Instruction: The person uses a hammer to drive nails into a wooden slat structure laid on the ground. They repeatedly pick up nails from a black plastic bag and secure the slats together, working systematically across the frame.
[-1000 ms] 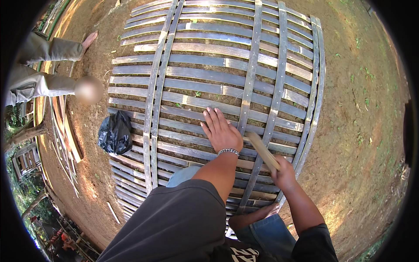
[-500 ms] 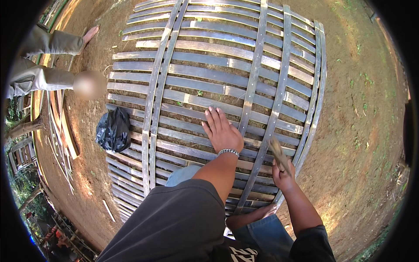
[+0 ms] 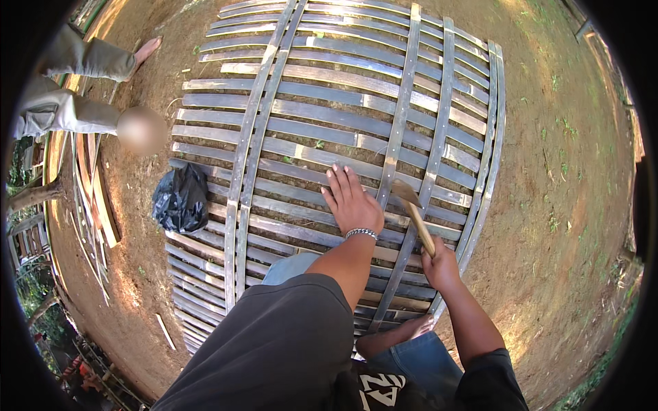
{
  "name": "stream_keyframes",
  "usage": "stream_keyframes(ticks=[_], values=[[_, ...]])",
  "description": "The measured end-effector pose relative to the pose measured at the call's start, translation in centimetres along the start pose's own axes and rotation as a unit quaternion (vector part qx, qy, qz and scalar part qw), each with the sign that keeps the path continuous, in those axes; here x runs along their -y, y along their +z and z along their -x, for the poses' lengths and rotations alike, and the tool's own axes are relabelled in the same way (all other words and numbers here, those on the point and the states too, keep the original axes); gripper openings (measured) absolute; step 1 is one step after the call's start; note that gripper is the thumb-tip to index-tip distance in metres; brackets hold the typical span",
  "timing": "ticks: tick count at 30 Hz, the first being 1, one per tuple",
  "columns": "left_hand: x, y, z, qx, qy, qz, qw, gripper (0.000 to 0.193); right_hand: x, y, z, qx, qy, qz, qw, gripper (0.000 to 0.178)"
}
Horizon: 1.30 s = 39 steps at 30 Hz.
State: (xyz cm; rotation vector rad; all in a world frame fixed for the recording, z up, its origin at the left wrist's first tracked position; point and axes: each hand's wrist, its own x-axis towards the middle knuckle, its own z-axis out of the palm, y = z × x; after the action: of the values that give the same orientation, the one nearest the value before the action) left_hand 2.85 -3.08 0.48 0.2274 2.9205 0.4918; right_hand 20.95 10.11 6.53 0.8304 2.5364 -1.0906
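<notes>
My left hand (image 3: 356, 205), a chain bracelet at its wrist, lies flat with fingers stretched out on the slats of a large bamboo lattice panel (image 3: 322, 127). In my right hand (image 3: 441, 266) is the wooden handle of a hammer (image 3: 419, 225); those fingers are wrapped round its lower end. The hammer's brownish head is close to a long cross strip (image 3: 392, 154), just right of my left hand; whether it touches is unclear. Dots like nail heads run along the cross strips. My bare foot (image 3: 411, 330) rests at the panel's near right part.
A black plastic bag (image 3: 180, 200) sits on the panel's left edge. Beyond it stands another person in grey trousers (image 3: 75, 113), barefoot. Loose bamboo strips (image 3: 96, 192) lie on the bare earth at left. Brown ground (image 3: 541, 233) with small weeds stretches along the right side.
The hammer has swung over to the left, its head now lower beside the cross strip near my left hand. My left hand stays in place on the slats. The view has shifted slightly.
</notes>
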Motion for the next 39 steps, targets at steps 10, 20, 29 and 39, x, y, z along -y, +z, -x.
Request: stream_keyframes(ticks=[10, 20, 29, 39], values=[[11.4, -15.3, -1.1, 0.175, 0.041, 0.325, 0.929, 0.036, -3.8, 1.2, 4.7, -0.103, 0.108, -0.087, 0.985, 0.026], [35.0, -22.0, -5.4, -0.311, -0.141, 0.146, 0.929, 0.022, -2.5, 7.0, 2.7, -0.076, 0.226, -0.442, 0.865, 0.023], [38.0, -19.0, -11.2, -0.096, -0.1, -0.064, 0.988, 0.021, -1.7, 7.9, 2.0, -0.084, 0.214, -0.416, 0.88, 0.019], [45.3, -14.8, -12.3, -0.151, -0.115, -0.127, 0.974, 0.039, -1.5, 8.2, 1.9, -0.096, 0.251, -0.387, 0.882, 0.026]])
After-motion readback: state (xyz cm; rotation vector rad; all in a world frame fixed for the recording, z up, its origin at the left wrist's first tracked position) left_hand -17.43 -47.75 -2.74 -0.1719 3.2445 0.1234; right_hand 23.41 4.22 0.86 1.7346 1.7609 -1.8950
